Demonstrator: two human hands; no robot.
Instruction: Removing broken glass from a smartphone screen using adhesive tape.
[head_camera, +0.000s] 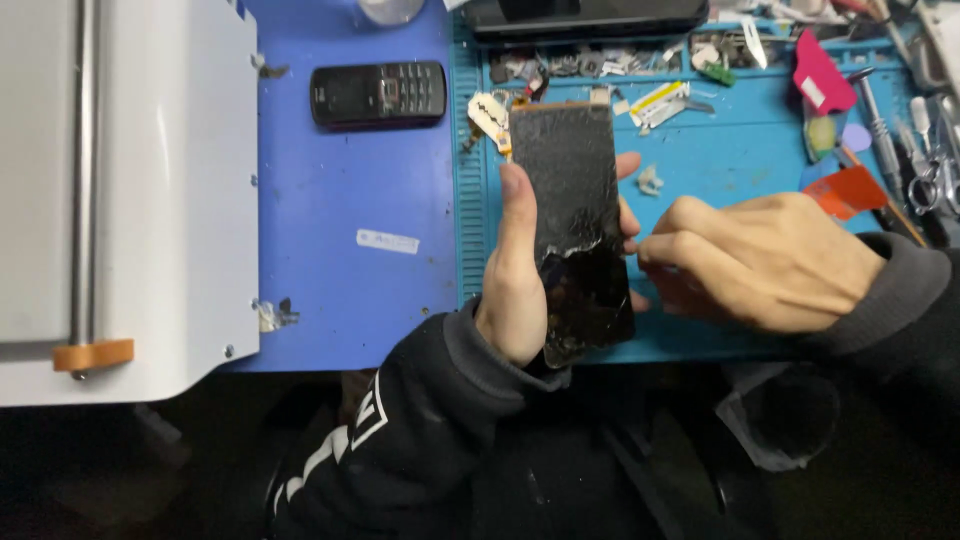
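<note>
mostly blue repair mat (740, 160), cluttered bench

Bare hands (520, 290) emerge from black sleeves with grey ribbed cuffs and white markings.

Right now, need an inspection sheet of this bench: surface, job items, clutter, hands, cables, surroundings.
Surface: blue ribbed work mat beside a smooth blue board.
Job's things: black cracked smartphone panel, glass shattered, lower part broken away.
Clutter: black keypad phone, razor blade, pink plastic pick, orange card, scissors, small parts along the mat's top edge.
Grippers: left hand grips the panel; right hand pinched at its right edge.
Cables: nothing seen.
Surroundings: white machine housing at left.
</note>
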